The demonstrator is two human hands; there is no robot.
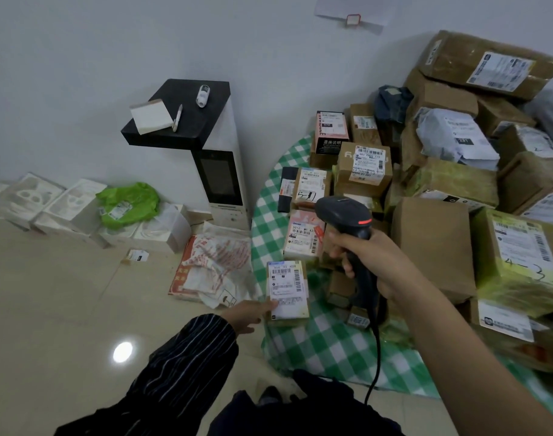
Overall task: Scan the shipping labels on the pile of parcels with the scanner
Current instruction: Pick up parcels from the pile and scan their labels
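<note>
My right hand [368,259] grips the handle of a black corded scanner [347,215] whose head points left and down over the parcels. My left hand [253,314] touches the near left corner of a small brown parcel [287,294] whose white shipping label faces up at the table's left edge. Beyond it lie a pink-topped parcel [303,234] and several more labelled boxes. A large pile of brown cartons [457,171] and a white poly bag [454,136] fills the right of the table.
The table wears a green checked cloth [325,350]. On the floor to the left are a red-and-white bag [215,269], white foam boxes [49,202] and a green bag [127,202]. A white kiosk [221,184] with a black shelf stands against the wall.
</note>
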